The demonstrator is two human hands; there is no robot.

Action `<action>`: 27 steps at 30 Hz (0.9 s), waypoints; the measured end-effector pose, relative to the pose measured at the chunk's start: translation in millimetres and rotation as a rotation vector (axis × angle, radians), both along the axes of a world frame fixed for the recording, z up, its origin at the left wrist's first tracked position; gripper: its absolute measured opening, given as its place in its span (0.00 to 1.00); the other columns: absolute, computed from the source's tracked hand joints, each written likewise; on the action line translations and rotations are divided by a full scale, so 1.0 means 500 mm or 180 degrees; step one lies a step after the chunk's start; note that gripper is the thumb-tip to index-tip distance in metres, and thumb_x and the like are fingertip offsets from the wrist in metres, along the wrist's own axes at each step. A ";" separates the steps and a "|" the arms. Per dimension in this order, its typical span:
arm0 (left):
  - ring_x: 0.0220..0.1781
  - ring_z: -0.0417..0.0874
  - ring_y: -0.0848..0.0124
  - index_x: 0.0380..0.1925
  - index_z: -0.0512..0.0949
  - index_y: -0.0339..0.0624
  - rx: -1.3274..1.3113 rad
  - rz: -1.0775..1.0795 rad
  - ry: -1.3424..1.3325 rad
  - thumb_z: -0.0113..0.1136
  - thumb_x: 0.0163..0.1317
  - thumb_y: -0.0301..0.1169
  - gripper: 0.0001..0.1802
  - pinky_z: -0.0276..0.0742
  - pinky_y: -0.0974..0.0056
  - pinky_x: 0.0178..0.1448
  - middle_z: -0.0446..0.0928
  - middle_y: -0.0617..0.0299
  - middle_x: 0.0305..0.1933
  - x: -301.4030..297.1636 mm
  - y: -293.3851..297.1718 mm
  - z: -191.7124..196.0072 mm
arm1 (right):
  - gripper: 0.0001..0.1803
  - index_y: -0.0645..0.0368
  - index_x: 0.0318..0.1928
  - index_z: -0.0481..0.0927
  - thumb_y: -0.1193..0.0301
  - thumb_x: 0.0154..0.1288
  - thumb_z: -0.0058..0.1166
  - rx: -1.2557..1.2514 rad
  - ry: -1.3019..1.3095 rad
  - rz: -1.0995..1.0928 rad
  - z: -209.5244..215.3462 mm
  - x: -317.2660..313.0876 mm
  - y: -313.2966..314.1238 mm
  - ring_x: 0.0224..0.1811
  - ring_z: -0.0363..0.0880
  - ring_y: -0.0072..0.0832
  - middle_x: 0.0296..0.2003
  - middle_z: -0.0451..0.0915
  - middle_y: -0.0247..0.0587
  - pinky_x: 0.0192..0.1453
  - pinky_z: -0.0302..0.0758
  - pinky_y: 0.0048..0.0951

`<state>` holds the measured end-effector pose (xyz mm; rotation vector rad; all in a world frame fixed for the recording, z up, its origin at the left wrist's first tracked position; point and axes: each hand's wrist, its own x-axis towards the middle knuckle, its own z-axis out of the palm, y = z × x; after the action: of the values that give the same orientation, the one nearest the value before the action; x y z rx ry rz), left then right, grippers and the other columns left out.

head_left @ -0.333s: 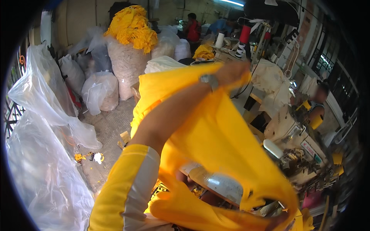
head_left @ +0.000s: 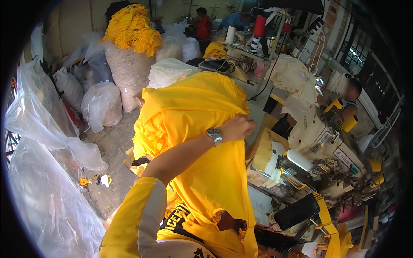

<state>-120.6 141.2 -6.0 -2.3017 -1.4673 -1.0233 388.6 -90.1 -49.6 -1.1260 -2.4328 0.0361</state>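
A wide piece of yellow fabric [head_left: 215, 167] drapes from a heap of yellow cloth [head_left: 150, 139] down toward my lap. My left hand [head_left: 238, 127], with a metal watch on its wrist, is closed on the fabric's right edge, fingers curled over it. Of my right hand [head_left: 228, 221], only a dark patch of skin seems to show low down, among the folds near my body; its fingers are hidden by the cloth.
To the right stands a sewing machine [head_left: 322, 133], with a black phone [head_left: 297, 211] in front of it. Clear plastic sheeting [head_left: 47, 185] hangs at left. Behind are stuffed sacks [head_left: 129, 73] topped with yellow cloth, thread cones [head_left: 260, 26], and other people [head_left: 202, 23] at work.
My left hand has come down and nearer, laying the fabric over the heap. The swinging lower end has moved left, uncovering the phone and machine table. The view has shifted slightly.
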 end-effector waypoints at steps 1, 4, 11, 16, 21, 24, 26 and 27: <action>0.43 0.79 0.53 0.38 0.76 0.40 0.0036 0.0008 -0.0095 0.57 0.58 0.24 0.07 0.76 0.54 0.44 0.78 0.54 0.37 0.003 -0.005 0.007 | 0.19 0.63 0.51 0.79 0.67 0.62 0.64 -0.0301 0.0391 -0.0152 0.001 -0.076 0.036 0.18 0.64 0.19 0.22 0.72 0.33 0.23 0.62 0.24; 0.45 0.79 0.53 0.40 0.77 0.38 0.0287 -0.0035 -0.0415 0.56 0.57 0.19 0.10 0.77 0.55 0.46 0.78 0.53 0.43 0.009 -0.026 0.061 | 0.19 0.64 0.49 0.79 0.67 0.61 0.63 -0.0406 0.0873 0.0168 0.019 -0.263 0.141 0.25 0.72 0.29 0.28 0.76 0.41 0.29 0.68 0.28; 0.44 0.81 0.53 0.42 0.77 0.37 0.0690 -0.0032 -0.0501 0.53 0.57 0.16 0.13 0.78 0.58 0.45 0.78 0.55 0.47 0.010 -0.072 0.153 | 0.17 0.67 0.46 0.79 0.69 0.60 0.63 -0.2822 0.1326 0.0457 0.024 -0.457 0.193 0.30 0.79 0.31 0.39 0.81 0.46 0.36 0.73 0.29; 0.42 0.82 0.55 0.43 0.76 0.38 0.0860 -0.0719 -0.0381 0.53 0.58 0.21 0.12 0.78 0.58 0.43 0.78 0.54 0.46 0.101 -0.133 0.167 | 0.23 0.68 0.50 0.76 0.78 0.52 0.65 -0.3917 0.1737 0.1326 0.047 -0.365 0.145 0.24 0.73 0.20 0.46 0.80 0.42 0.29 0.70 0.23; 0.44 0.81 0.54 0.46 0.73 0.34 0.0082 -0.2048 -0.0649 0.52 0.62 0.27 0.13 0.78 0.55 0.45 0.76 0.49 0.47 0.269 -0.267 0.089 | 0.41 0.67 0.61 0.66 0.83 0.44 0.68 -0.2718 0.3874 0.0892 0.100 -0.347 0.154 0.23 0.72 0.14 0.48 0.78 0.45 0.25 0.68 0.14; 0.46 0.80 0.55 0.50 0.73 0.37 -0.0625 -0.2160 -0.1144 0.58 0.62 0.33 0.18 0.78 0.55 0.47 0.76 0.50 0.48 0.275 -0.319 0.082 | 0.29 0.66 0.52 0.72 0.83 0.46 0.67 -0.2605 0.3586 0.0375 0.103 -0.363 0.157 0.18 0.69 0.14 0.37 0.80 0.43 0.21 0.67 0.15; 0.46 0.80 0.56 0.51 0.74 0.39 -0.0727 -0.1813 -0.1174 0.61 0.61 0.34 0.19 0.76 0.55 0.48 0.77 0.53 0.48 0.235 -0.326 0.099 | 0.21 0.66 0.48 0.77 0.78 0.52 0.66 -0.2431 0.3209 0.0284 0.120 -0.360 0.152 0.16 0.65 0.14 0.28 0.77 0.37 0.19 0.63 0.18; 0.47 0.79 0.56 0.51 0.74 0.40 -0.0784 -0.1631 -0.1190 0.62 0.60 0.35 0.20 0.76 0.55 0.49 0.77 0.54 0.48 0.206 -0.330 0.113 | 0.18 0.66 0.47 0.79 0.72 0.56 0.67 -0.2124 0.3039 0.0403 0.136 -0.355 0.146 0.15 0.62 0.14 0.23 0.73 0.32 0.19 0.60 0.21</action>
<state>-17.6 -23.7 50.7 -2.8750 -1.1897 -1.5546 211.1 -17.2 18.6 -0.8716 -1.6099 1.1993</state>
